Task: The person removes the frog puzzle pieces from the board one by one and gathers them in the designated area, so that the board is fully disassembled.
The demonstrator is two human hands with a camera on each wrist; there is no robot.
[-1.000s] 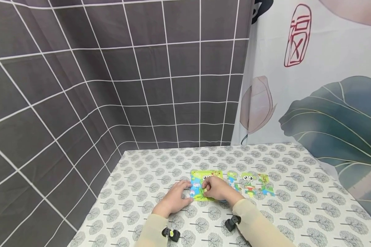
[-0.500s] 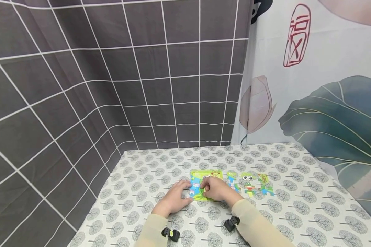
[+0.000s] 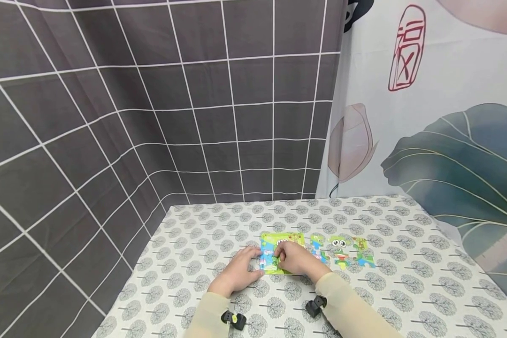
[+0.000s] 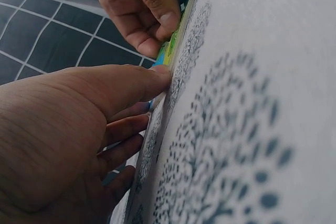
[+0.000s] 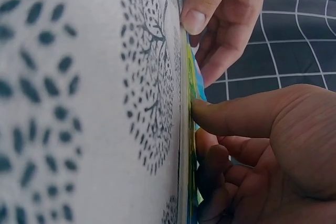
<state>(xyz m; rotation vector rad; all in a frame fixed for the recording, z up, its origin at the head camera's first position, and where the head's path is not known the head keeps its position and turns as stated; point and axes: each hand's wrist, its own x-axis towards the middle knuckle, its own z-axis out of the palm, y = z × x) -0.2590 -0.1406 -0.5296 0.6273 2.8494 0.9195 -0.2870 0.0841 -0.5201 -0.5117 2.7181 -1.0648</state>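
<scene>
Puzzle (image 3: 267, 249) on tree-print cloth (image 3: 276, 298), curtains (image 3: 236, 98) behind

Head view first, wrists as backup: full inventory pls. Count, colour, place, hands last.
puzzle board: 1, green and blue, on the table between the hands
loose puzzle pieces: several, exact count unclear, mostly green and blue, right of the board
tablecloth: 1, white with grey tree prints, over the table
grid curtain: 1, dark grey with white lines, behind and left
floral curtain: 1, white with pink and blue-green prints, right
sleeves: 2, cream, on the forearms
wrist straps: 2, black, one per wrist
left hand: 1, at the board's left edge
right hand: 1, over the board, fingertips partly hidden
</scene>
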